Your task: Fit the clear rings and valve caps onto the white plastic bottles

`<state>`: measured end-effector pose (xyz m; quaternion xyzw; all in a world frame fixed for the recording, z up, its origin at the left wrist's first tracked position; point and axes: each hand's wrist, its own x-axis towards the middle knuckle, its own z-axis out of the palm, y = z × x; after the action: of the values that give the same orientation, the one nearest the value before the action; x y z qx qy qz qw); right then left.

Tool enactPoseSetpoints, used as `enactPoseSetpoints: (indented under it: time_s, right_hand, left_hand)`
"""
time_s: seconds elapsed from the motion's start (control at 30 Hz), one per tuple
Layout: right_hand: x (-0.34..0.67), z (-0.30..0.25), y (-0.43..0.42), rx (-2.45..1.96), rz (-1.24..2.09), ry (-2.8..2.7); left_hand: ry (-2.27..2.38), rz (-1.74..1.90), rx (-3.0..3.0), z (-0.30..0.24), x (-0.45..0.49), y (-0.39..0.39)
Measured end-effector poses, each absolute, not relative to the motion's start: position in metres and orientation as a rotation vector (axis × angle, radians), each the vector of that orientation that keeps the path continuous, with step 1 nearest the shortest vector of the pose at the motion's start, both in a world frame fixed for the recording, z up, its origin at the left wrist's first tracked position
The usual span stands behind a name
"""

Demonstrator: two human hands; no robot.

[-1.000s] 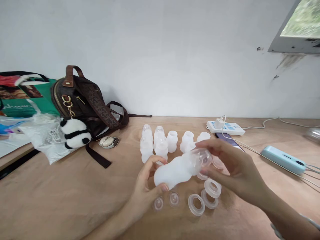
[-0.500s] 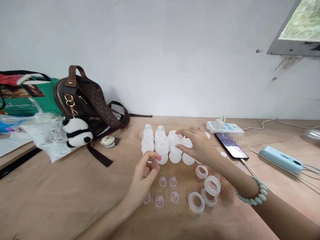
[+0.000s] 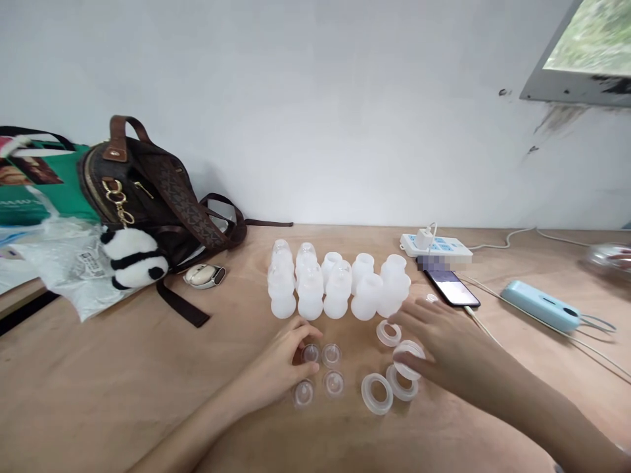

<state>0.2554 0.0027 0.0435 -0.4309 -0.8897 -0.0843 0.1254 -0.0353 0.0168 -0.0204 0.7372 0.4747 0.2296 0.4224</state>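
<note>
Several frosted white bottles (image 3: 335,289) stand in two rows on the wooden table (image 3: 123,394). In front of them lie clear teats (image 3: 331,355) and white screw rings (image 3: 377,393). My left hand (image 3: 280,368) rests by the teats, its fingertips closing on one teat (image 3: 310,353). My right hand (image 3: 444,348) reaches over the rings, with thumb and fingers on the top ring (image 3: 407,358) of a small stack.
A brown handbag (image 3: 142,197) with a panda charm (image 3: 131,257) sits at the left beside plastic bags (image 3: 64,263). A small grey device (image 3: 203,276) lies nearby. A power strip (image 3: 434,247), phone (image 3: 451,286) and light-blue device (image 3: 539,305) with cables lie at the right.
One second ago both hands held a bottle sideways. It now stands in the front row. My right hand has drawn back to the rings and my left hand has dropped to the teats.
</note>
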Motion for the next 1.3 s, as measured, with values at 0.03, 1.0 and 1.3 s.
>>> enactPoseSetpoints:
  time_s: [0.03,1.0,1.3]
  right_hand:
    - [0.257,0.034,-0.001,-1.268,-0.257,-2.634]
    - [0.186,-0.002,0.004,-0.614,0.066,-2.259]
    - [0.189,-0.004,0.004,-0.612,0.144,-2.142]
  left_hand:
    - [1.190,0.575,1.852,-0.020,-0.036,0.017]
    - [0.889,1.023,1.395,0.001,-0.008,-0.003]
    - [0.872,1.045,1.373,-0.002,-0.008,-0.007]
